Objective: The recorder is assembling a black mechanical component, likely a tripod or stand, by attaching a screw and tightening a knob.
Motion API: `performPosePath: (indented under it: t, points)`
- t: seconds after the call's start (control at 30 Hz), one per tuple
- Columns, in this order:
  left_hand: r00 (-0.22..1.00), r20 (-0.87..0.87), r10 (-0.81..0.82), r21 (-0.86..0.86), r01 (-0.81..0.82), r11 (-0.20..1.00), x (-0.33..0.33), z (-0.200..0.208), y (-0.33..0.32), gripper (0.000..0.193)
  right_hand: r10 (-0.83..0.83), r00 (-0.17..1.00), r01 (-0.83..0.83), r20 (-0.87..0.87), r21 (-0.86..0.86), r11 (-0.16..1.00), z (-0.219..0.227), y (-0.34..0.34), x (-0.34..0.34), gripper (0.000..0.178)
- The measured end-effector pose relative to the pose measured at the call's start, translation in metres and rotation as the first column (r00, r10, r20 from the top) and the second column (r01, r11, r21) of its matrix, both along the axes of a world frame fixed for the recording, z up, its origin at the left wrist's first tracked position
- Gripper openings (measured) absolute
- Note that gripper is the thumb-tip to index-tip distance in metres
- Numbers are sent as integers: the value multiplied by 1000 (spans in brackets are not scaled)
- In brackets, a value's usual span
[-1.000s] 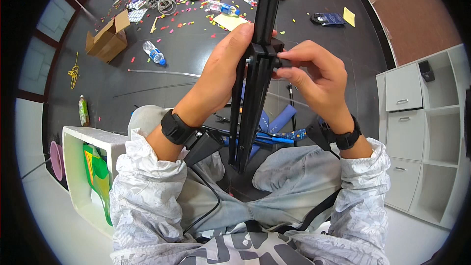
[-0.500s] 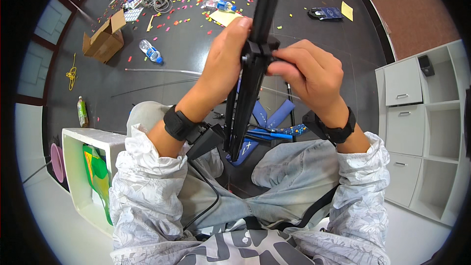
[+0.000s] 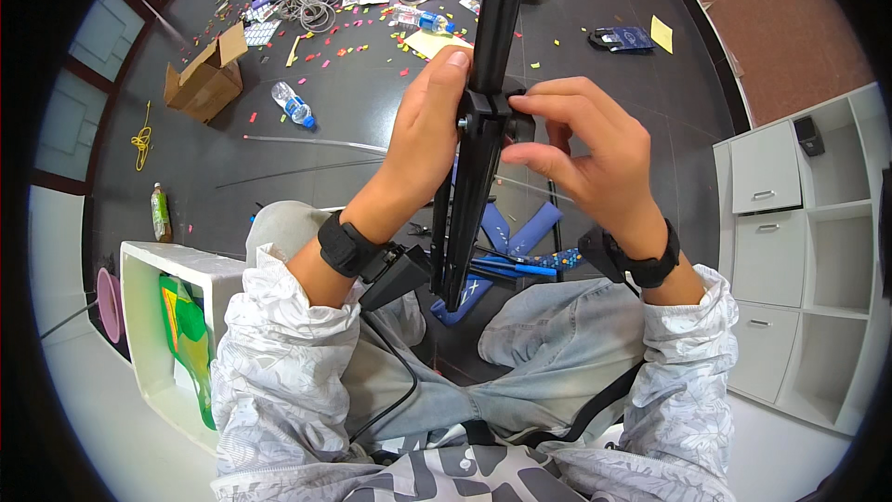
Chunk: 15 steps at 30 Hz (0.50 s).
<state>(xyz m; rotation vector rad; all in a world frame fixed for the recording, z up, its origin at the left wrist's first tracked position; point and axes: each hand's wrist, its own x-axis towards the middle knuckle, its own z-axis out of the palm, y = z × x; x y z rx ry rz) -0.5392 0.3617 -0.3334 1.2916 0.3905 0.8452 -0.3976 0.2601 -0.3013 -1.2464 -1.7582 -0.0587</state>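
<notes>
A long black folding stand (image 3: 472,181), like a tripod, rises upright in front of me with its lower legs folded together. My left hand (image 3: 423,125) is closed around its middle joint from the left, thumb pointing up. At the right side of that joint, my right hand (image 3: 595,135) has thumb and forefinger bent around a small black knob (image 3: 519,126). These fingers sit on either side of the knob, which shows between them. Whether the thumb presses on it is hard to see. The stand's upper end runs out of the picture.
Blue strips (image 3: 530,221) lie crossed on the floor beyond my knees. A white foam box (image 3: 190,262) stands at left, a white cabinet (image 3: 767,256) at right. Farther off are a cardboard box (image 3: 206,84), a plastic bottle (image 3: 294,104), tangled grey cable (image 3: 311,2) and paper scraps.
My right thumb and forefinger have spread wider, so the knob shows between them. The stand has tilted closer to vertical, its lower end shifting slightly right. My left hand keeps its hold.
</notes>
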Motion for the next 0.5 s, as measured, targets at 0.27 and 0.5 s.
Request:
performPosePath:
  t: [0.27,0.5]
  points:
    - [996,-11,-89,-68,88,994,-1,-2,-4,46,-96,958,-11,-269,-370,929,-12,2,6,23]
    - [999,-38,9,36,-8,999,-4,2,1,46,-66,955,13,-289,-183,983,-4,0,-4,20]
